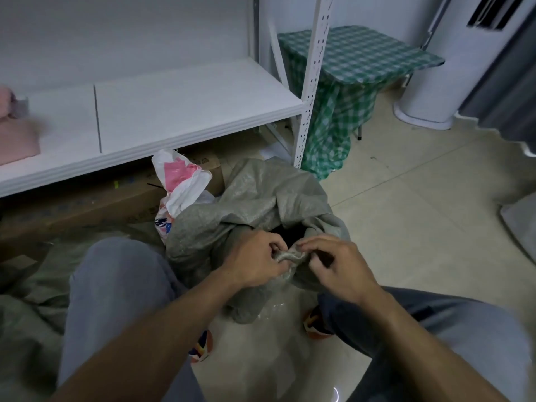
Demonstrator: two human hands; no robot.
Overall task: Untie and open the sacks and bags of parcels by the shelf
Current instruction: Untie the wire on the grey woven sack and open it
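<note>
A grey woven sack (261,195) stands on the floor between my knees, just in front of the white shelf (179,111). Its mouth is partly gathered, with a dark opening showing behind my fingers. My left hand (255,259) and my right hand (333,265) both pinch a twisted, knotted bunch of the sack's rim (287,256) between them. A white plastic bag with pink print (181,181) leans against the sack on its left. Another greenish sack (32,300) lies flat at my left knee.
Long cardboard boxes (87,204) lie under the shelf. A pink bundle (14,134) sits on the shelf at far left. A small table under a green checked cloth (353,62) stands right of the shelf post, and a white standing unit (435,82) beyond it. Tiled floor (420,213) stretches to the right.
</note>
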